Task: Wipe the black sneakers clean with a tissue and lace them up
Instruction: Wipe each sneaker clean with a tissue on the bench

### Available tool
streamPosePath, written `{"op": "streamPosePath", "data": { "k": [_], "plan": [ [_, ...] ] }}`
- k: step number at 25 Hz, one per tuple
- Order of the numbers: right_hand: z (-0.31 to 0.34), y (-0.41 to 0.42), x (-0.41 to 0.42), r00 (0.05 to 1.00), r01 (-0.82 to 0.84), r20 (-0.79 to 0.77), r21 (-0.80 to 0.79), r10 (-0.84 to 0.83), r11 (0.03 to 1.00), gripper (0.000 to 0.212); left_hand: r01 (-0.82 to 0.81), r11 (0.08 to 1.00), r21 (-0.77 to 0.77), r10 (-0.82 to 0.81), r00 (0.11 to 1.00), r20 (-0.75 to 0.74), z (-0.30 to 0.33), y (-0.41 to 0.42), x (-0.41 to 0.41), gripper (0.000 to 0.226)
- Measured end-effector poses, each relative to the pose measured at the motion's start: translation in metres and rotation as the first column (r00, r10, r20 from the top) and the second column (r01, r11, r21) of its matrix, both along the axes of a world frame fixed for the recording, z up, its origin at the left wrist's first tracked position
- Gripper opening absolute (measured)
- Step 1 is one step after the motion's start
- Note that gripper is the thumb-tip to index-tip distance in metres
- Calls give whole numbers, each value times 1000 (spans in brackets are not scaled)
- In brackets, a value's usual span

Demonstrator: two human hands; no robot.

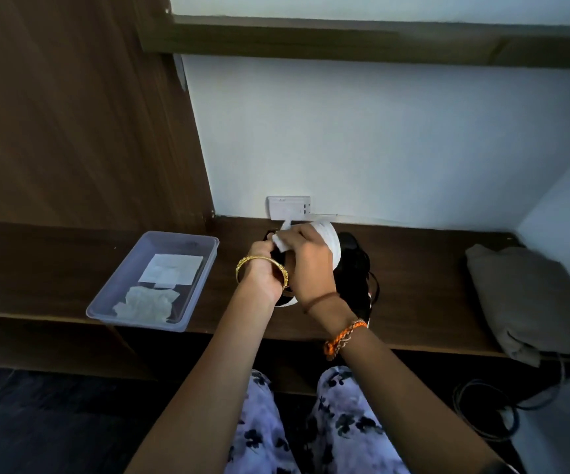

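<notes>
While still in the wiping step, as judged from the tissue in use. Long dark brown wooden desk [413, 268] against the white wall, carrying everything. Grey folded cloth bag [523, 295] at its right end, well apart from the work. Pale translucent plastic tray [205, 268] at the left, holding a flat white sheet [171, 269] and a crumpled used tissue [147, 302]. Black sneakers with white soles [352, 265] in the middle of the desk, near the wall socket; one lifted and turned, white sole up, the other mostly hidden behind the hands. Loose black laces [372, 285] hanging at the right side, so lacing not yet begun. Left hand [263, 265] curled around the raised shoe. Right hand [311, 265] pinching a white tissue [282, 242] against the shoe. Cleaning partly done at best; how clean, impossible to tell.
</notes>
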State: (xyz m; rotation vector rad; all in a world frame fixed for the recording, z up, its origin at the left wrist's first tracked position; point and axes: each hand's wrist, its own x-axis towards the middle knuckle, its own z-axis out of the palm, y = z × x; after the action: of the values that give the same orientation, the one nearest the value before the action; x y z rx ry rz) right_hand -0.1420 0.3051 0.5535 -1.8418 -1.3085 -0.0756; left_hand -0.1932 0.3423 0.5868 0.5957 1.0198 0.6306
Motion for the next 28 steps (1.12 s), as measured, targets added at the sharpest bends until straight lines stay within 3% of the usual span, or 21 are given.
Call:
{"op": "streamPosePath", "data": {
  "k": [3,7,9,11,13,16,19,21,25,28],
  "plan": [
    [2,2,30,985,-70,158,18,66,997,33,-39,999,-38,37,998,-44,1,1,-3,25],
    [16,14,70,952,305,66,-156,-298,940,26,-47,999,-15,47,999,3,-1,-3,0,37],
    [10,20,47,977,211,65,-113,-204,971,32,-19,999,-45,19,1000,-15,0,-1,2,24],
    [0,14,13,1000,24,1,-54,-24,998,31,-56,996,-64,57,998,17,-6,10,4,30],
    [-10,2,4,996,-56,-70,21,57,998,30,-69,993,-97,74,996,49,-13,21,5,32],
    [-7,0,42,995,96,-33,95,-93,991,34,-48,997,-65,47,999,-13,-22,31,6,35],
    [-1,9,54,974,220,-75,86,-214,972,24,-64,996,-65,66,997,27,-25,35,12,34],
    [-6,12,38,983,179,-78,144,-169,973,31,-33,999,-38,33,999,15,-26,36,14,35],
    [-24,3,3,994,-103,54,152,96,983,30,26,999,-25,-25,999,43,-27,39,5,40],
    [-20,7,21,979,-99,190,152,70,983,28,2,1000,-20,-2,1000,25,-28,43,2,38]
  ]
}}
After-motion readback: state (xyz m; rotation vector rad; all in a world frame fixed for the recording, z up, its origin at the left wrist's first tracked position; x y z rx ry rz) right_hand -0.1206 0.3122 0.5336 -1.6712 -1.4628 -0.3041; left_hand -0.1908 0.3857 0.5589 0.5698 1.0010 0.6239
